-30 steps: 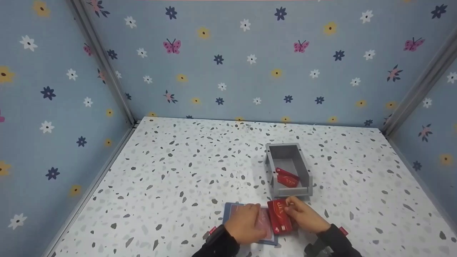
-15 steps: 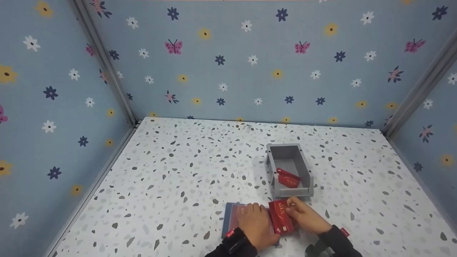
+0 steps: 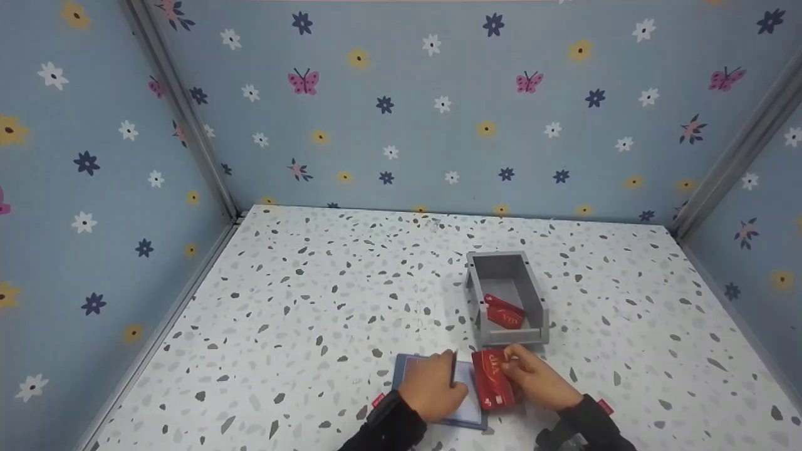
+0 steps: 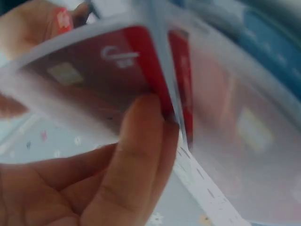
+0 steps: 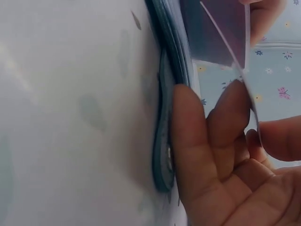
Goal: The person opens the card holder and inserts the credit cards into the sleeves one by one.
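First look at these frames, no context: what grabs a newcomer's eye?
Probably the red VIP card, pinched in the right hand low in the head view, nearer the wearer than the open gray bin with more red cards inside. Next, the left hand beside it, pinching a clear page of the blue card holder. Behind, a blue wall with flowers and butterflies.

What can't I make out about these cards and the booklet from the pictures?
Head: part of the booklet; the left hand covers it.
Head: fine print on the red card in the right hand; too small.
Right wrist: that card's face; it stands edge-on.
Left wrist: fine print on the pocketed card; blurred.
Head: anything beneath the red cards in the bin; they hide it.
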Tool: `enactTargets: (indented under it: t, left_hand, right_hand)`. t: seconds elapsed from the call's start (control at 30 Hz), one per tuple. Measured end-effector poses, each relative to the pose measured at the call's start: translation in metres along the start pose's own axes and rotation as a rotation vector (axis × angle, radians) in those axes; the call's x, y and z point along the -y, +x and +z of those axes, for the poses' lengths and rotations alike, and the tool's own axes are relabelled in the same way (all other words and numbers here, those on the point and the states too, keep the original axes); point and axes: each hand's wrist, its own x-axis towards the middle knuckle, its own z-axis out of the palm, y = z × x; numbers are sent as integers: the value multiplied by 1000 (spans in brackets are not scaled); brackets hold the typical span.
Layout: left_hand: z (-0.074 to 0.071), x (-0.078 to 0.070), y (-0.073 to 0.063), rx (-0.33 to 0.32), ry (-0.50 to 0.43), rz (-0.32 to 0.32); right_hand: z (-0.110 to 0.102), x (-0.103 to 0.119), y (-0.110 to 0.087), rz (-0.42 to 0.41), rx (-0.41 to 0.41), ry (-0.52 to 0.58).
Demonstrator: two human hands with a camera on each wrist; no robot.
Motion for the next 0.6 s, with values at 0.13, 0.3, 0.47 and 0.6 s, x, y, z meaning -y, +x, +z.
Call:
enactTargets:
  t: [0.13,0.3,0.47,0.6]
  left_hand:
    - [-12,13,0,-32,-110,11]
    - [-24,28,-1,-67,-193,16]
    - [-32,44,-2,-46,-202,-4]
    - [-36,54,-2,5,-180,-73]
  right_hand:
    - [1,1,1,6,-5,-22]
    - [3,6,1,10,-34,-95]
    - [7,11,3,25,-64,-161]
    - [11,15,8,16,-72,-138]
